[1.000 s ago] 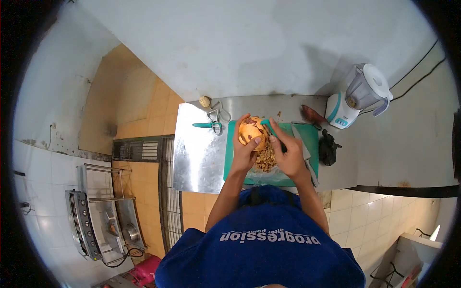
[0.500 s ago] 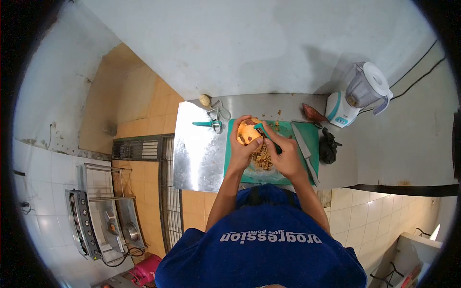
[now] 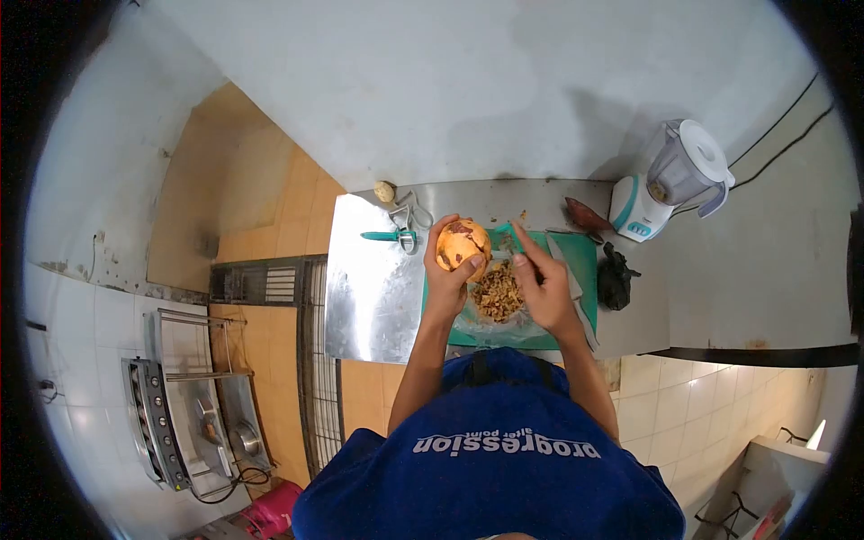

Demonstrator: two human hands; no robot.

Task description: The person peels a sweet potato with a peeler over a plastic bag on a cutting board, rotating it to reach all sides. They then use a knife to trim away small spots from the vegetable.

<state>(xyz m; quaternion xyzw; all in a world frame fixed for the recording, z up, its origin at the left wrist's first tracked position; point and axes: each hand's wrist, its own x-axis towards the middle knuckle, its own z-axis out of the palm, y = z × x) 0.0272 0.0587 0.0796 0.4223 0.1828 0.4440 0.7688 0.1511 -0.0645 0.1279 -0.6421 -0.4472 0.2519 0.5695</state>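
My left hand (image 3: 447, 286) is wrapped round a large, partly peeled sweet potato (image 3: 463, 245), orange with brown skin patches, held above the green cutting board (image 3: 537, 341). My right hand (image 3: 547, 295) is closed on a teal peeler (image 3: 515, 241), a little to the right of the sweet potato and apart from it. Most of the peeler is hidden by the fingers or blends with the board. Beneath both hands, a heap of brown-and-orange peelings (image 3: 497, 294) lies on clear plastic on the board.
A knife (image 3: 576, 281) lies along the board's right side. Beyond it are a reddish unpeeled tuber (image 3: 588, 216), a black plastic bag (image 3: 616, 277) and a blender (image 3: 661, 184). On the left of the steel table (image 3: 369, 297) are a teal-handled tool (image 3: 389, 236) and a small pale round item (image 3: 384, 191).
My right hand has drawn the peeler away from the sweet potato, to the right. The sweet potato is turned in my left hand, and more of the peelings show.
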